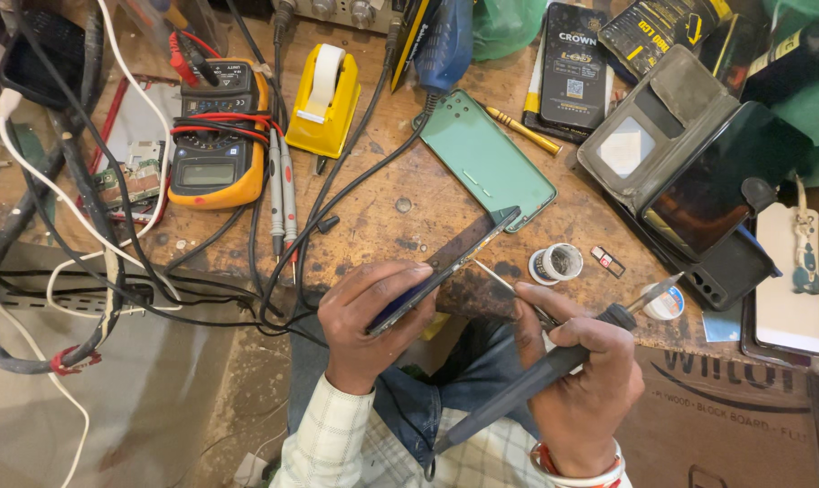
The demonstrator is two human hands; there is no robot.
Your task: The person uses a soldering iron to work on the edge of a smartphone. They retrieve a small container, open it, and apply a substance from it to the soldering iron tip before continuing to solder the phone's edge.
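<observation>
Dark phone [441, 271], tilted edge-up, sits clamped in our left hand [369, 316], fingers [382, 282] wrapped around its lower half, over the desk's [373, 208] front edge. Our right hand [576, 380] has its fingers closed around a grey soldering iron [536, 375] held like a pen; whether the thin metal rod [500, 276] ending at the phone's edge is its tip, we can't tell. A second thin metal tip [658, 294] pokes out past the right hand. Green phone back cover [486, 158] lies flat just beyond the phone. Small round tin [558, 262] sits near the right hand. Orange multimeter [215, 136] and yellow tape dispenser [323, 99] sit well apart, far left. Black cables [247, 298] run along the desk front.
</observation>
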